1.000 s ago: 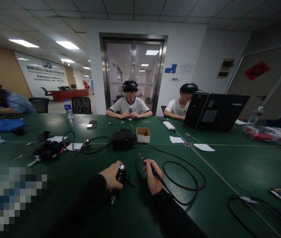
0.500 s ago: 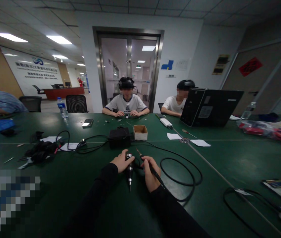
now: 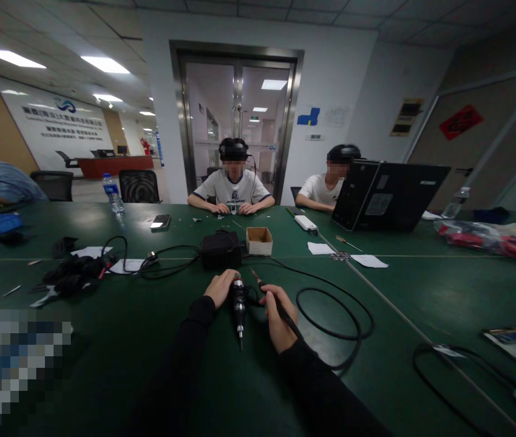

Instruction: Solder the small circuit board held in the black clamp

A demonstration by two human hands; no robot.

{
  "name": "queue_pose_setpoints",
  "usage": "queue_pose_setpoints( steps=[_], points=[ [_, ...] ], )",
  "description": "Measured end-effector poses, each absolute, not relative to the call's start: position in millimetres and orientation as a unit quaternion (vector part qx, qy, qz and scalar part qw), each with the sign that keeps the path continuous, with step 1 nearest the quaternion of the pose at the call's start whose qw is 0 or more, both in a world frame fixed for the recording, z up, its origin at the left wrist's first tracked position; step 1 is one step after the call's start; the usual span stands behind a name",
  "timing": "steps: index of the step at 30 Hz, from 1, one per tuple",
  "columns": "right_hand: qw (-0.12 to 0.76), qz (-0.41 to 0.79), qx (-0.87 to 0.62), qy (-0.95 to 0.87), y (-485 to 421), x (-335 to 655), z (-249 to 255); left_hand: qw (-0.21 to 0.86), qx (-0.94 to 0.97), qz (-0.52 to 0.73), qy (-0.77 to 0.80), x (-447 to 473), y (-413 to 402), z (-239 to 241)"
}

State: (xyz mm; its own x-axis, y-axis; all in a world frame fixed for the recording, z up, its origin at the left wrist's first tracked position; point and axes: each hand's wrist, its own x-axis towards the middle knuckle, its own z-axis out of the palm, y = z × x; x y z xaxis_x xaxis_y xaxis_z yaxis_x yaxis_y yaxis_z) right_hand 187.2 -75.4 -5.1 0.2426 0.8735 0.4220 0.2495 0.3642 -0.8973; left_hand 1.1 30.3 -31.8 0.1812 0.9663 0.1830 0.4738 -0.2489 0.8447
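An electric screwdriver point(image 3: 239, 311), black with silver bands, lies on the green table with its bit toward me. My left hand point(image 3: 220, 289) is closed at its rear end, fingers bent against its left side; the thumb is hidden. In my right hand point(image 3: 280, 317) is a slim soldering iron point(image 3: 256, 278), gripped like a pen. Its narrow brownish tip slants up and left, away from me, and a black cord leaves its back. A short dark cable loop point(image 3: 253, 294) shows between the screwdriver and my right hand.
Beyond my hands stand a black power box point(image 3: 220, 248) and an open cardboard box point(image 3: 259, 241). A looped black cable point(image 3: 371, 321) lies right. Dark tangled gear point(image 3: 73, 274) sits left. Two people with headsets sit opposite, near a black computer case point(image 3: 388, 197).
My left hand has shifted from across the screwdriver's upper body to its rear left, uncovering more of it. My right hand keeps the soldering iron nearly in place. The view has tilted slightly.
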Motion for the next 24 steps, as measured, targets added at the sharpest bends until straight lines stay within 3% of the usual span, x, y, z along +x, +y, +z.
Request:
queue_pose_setpoints(
  steps=[6,24],
  points=[
    [0.584,0.266,-0.474,-0.603,-77.1,185.1,-7.4,0.400,0.646,0.440,0.478,-0.8,33.9,-45.1],
    [0.530,0.264,-0.438,-0.676,-81.2,184.2,-1.7,0.427,0.613,0.503,0.434,1.9,29.9,-41.4]
  ],
)
